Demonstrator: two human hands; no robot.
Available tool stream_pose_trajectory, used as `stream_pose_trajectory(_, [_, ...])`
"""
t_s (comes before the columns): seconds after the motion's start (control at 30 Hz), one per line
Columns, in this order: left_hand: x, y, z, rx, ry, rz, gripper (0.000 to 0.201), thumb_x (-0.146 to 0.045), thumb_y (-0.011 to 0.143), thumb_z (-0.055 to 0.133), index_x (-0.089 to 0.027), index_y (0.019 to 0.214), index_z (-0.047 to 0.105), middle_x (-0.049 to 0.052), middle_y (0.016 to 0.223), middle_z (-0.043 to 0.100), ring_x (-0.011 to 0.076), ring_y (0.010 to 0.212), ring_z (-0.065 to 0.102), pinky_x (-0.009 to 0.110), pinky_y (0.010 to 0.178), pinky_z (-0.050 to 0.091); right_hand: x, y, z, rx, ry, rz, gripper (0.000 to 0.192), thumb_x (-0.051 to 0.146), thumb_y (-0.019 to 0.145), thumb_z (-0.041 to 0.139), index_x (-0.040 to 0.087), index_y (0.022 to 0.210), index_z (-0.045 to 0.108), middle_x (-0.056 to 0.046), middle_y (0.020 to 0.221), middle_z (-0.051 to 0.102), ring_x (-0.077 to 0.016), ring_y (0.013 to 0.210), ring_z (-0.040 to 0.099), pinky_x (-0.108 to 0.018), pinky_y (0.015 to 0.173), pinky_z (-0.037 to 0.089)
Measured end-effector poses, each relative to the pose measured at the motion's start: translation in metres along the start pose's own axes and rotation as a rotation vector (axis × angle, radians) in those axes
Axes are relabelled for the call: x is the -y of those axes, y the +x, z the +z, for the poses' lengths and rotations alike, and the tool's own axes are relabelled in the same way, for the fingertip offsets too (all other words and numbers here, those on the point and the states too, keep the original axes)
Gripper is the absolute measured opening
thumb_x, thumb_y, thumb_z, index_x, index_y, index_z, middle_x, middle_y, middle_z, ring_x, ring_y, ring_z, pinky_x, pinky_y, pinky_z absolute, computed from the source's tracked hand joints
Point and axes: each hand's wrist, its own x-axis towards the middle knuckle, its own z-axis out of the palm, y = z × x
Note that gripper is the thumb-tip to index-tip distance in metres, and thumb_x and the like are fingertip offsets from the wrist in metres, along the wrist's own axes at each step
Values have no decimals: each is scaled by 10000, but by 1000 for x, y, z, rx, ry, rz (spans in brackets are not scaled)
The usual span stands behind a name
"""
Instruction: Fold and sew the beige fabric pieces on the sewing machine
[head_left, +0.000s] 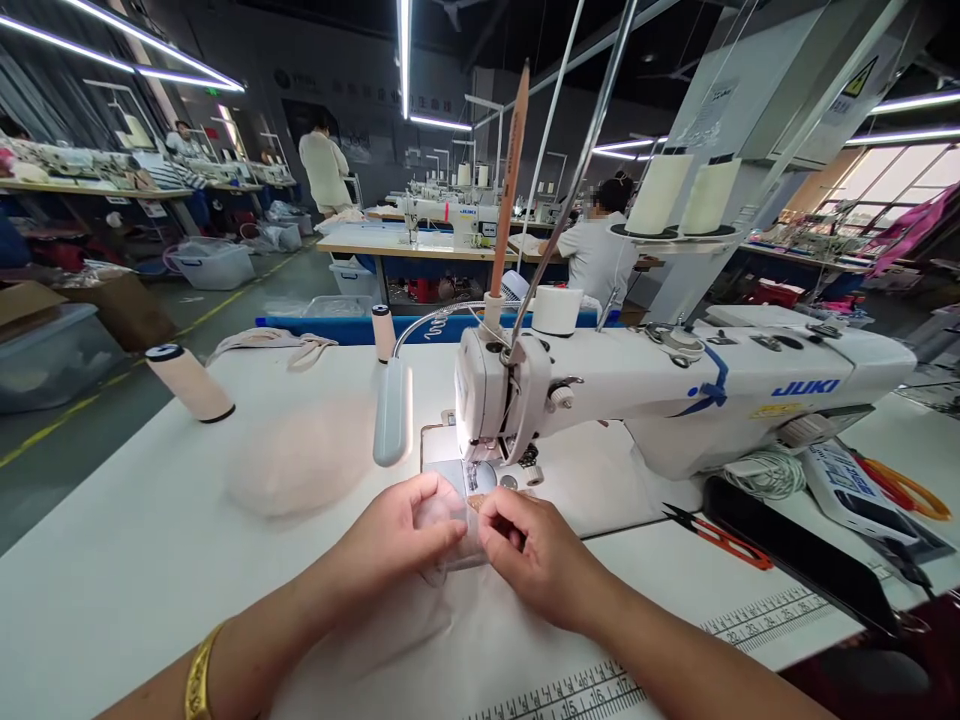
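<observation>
Both hands meet just in front of the needle area of a white sewing machine [600, 375]. My left hand [412, 525] is closed on thin, pale sheer fabric [435, 510], thumb pressed against the bunched cloth. Beside it my right hand [529, 540] is pinched, fingertips close to the fabric's edge; what they hold, if anything, is hidden. The presser foot [474, 480] sits just beyond the fingertips. More pale fabric spreads over the table below my hands. A sheer, pale round piece of cloth [300, 455] lies to the left.
Thread cones [191, 383] stand at the left, near a small lamp [391, 412]. On the right lie orange-handled snips [724, 535], a black phone [795, 550] and a coil of white cord [765, 472]. A ruler strip [600, 690] runs along the front edge. Other people work behind.
</observation>
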Motion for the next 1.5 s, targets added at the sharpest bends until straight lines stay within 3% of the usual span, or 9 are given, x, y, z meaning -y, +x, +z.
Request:
stream_pose_trajectory(0.23, [0, -1, 6, -54, 83, 35, 368, -517, 846, 623, -203, 683, 522, -37, 661, 493, 149, 637, 481, 255, 568, 366, 1, -1, 3, 0, 123, 95, 26, 249, 954, 527, 240, 966, 507, 43, 765, 560, -135, 664, 493, -262, 628, 410])
stream_pose_trajectory(0.33, [-2, -1, 8, -69, 82, 70, 373, -500, 849, 625, -203, 662, 498, -40, 673, 450, 145, 663, 430, 250, 578, 336, -1, -2, 4, 17, 157, 125, 160, 325, 956, 586, 227, 1073, 538, 19, 837, 603, -145, 711, 538, -271, 649, 444])
stream_pose_trajectory(0.73, [6, 2, 13, -60, 114, 107, 473, -551, 857, 618, -214, 630, 375, -53, 647, 318, 129, 630, 303, 262, 556, 233, 0, -1, 2, -55, 130, 68, 86, 309, 981, 566, 235, 956, 605, 29, 769, 609, -149, 709, 546, -266, 649, 413])
stream_pose_trajectory(0.9, [9, 1, 15, -61, 148, 140, 454, -561, 890, 588, -206, 646, 443, -47, 654, 361, 136, 639, 341, 262, 571, 270, -2, -2, 3, -96, 67, 28, 109, 272, 983, 543, 237, 881, 560, 43, 717, 576, -145, 684, 533, -263, 649, 387])
stream_pose_trajectory(1.03, [10, 1, 18, -109, 191, 157, 381, -523, 894, 592, -194, 701, 582, -18, 693, 507, 170, 699, 474, 266, 621, 361, -3, -1, 4, -116, 36, 8, 132, 266, 977, 538, 235, 848, 544, 45, 694, 572, -144, 667, 534, -265, 652, 388])
stream_pose_trajectory(1.13, [7, 0, 20, -113, 105, 182, 308, -510, 883, 641, -208, 913, 690, 21, 880, 679, 218, 839, 607, 284, 730, 471, -2, 0, 4, -118, 35, 15, 144, 272, 973, 540, 232, 835, 553, 34, 710, 607, -149, 675, 548, -269, 657, 397])
stream_pose_trajectory(1.23, [4, 0, 20, -29, 5, 181, 349, -528, 886, 653, -215, 1034, 697, 47, 1016, 722, 248, 948, 648, 306, 824, 508, -1, -1, 3, -104, 52, 28, 142, 263, 974, 543, 233, 838, 571, 24, 746, 660, -150, 681, 564, -276, 675, 416])
stream_pose_trajectory(1.33, [3, 1, 19, -12, 43, 127, 350, -544, 864, 654, -195, 888, 660, 32, 865, 663, 227, 843, 604, 295, 725, 467, 0, -2, 3, -109, 25, 40, 147, 272, 970, 552, 235, 830, 575, 22, 741, 656, -157, 688, 566, -281, 675, 418])
stream_pose_trajectory(1.5, [7, 2, 19, -83, 95, 91, 412, -549, 826, 659, -210, 706, 456, -28, 711, 471, 161, 698, 449, 260, 605, 352, -1, -2, 3, -114, 9, 56, 171, 306, 968, 552, 233, 815, 577, 21, 709, 613, -160, 689, 555, -279, 652, 404])
